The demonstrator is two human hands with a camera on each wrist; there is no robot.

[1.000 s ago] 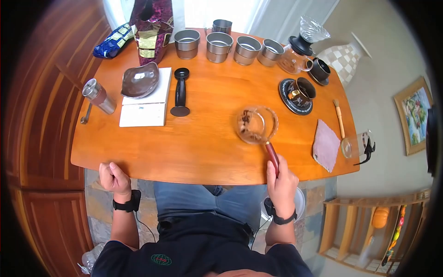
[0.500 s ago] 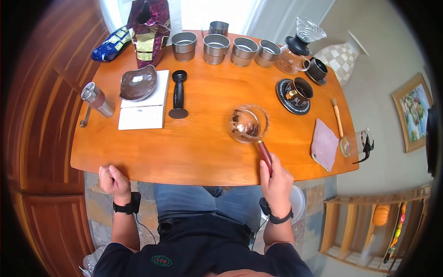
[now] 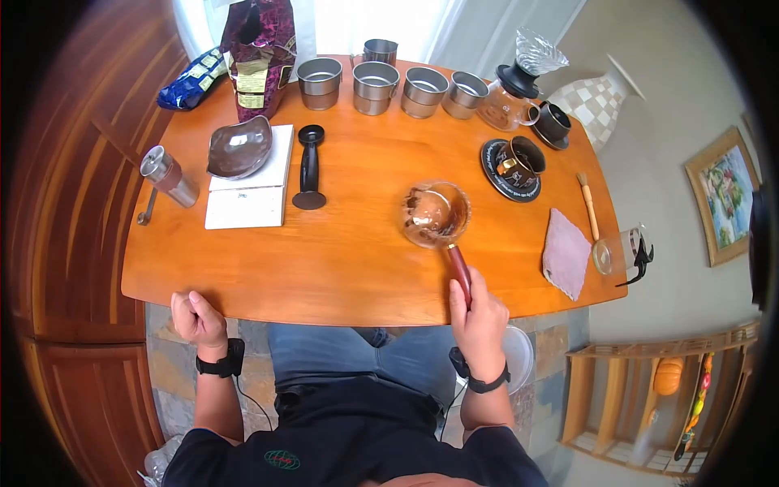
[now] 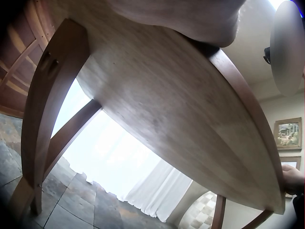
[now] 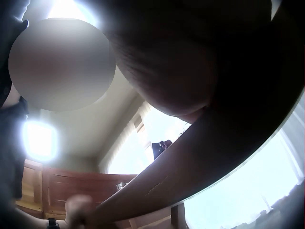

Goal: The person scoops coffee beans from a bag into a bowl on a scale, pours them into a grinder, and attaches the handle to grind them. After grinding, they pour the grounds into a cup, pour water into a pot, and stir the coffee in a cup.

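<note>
Glass pot (image 3: 430,240) near white-lettered saucer (image 3: 501,186)

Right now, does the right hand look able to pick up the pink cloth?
Probably not while the right hand grips the handle of the glass pan. The way itself looks free, though: only bare tabletop shows between it and the pink cloth.

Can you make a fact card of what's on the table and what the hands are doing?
Right hand: grips the red-brown handle of a glass pan
In the pan: dark pieces, too blurred to count
Left hand: fingers curled at the table's near edge
Far side: four metal cups in a row
On the white scale: a shallow bowl
On the saucer: a dark cup
Right end: pink cloth, wooden-handled brush
</note>
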